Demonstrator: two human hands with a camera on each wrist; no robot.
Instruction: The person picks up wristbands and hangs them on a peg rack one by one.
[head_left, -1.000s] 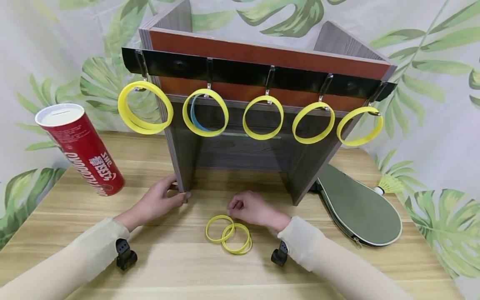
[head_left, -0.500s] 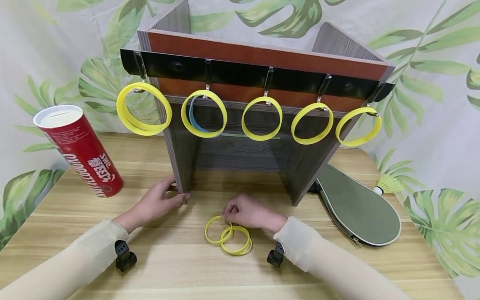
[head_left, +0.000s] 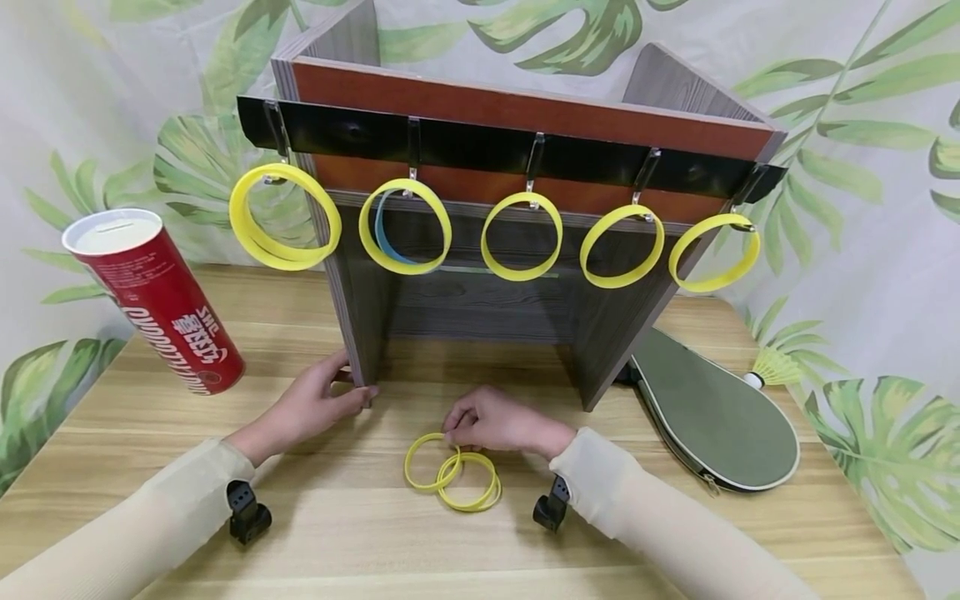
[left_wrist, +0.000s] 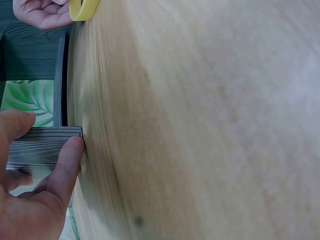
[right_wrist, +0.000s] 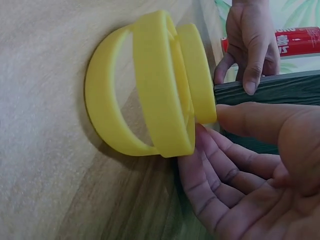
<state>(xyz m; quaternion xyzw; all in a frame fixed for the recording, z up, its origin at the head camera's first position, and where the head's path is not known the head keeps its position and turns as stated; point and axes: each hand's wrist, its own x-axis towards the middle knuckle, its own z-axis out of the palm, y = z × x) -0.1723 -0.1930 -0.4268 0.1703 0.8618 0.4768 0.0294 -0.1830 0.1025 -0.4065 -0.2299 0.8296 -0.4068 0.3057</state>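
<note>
My left hand [head_left: 307, 408] holds the lower front edge of the wooden stand's left side panel [head_left: 349, 308]; thumb and fingers lie on either side of the grey panel [left_wrist: 37, 147] in the left wrist view. My right hand [head_left: 497, 421] pinches the edge of one yellow silicone wristband [right_wrist: 201, 75] between thumb and fingers. That band overlaps other yellow wristbands [right_wrist: 155, 85] lying on the table in front of the stand. Above, several yellow wristbands [head_left: 247, 229] hang from metal hooks on a black strip [head_left: 472, 146]. A blue band [head_left: 382, 237] shows within the second from the left.
On the left a red can [head_left: 165, 308] with a white lid stands on the wooden table [head_left: 337, 542]. A green racket case [head_left: 720, 417] lies at the right, with a yellow shuttlecock [head_left: 772, 368] behind it. Leaf-patterned cloth [head_left: 847, 200] hangs behind.
My right hand has come slightly left and now pinches the nearest wristband, which has shifted a little left. My left hand stays on the panel.
</note>
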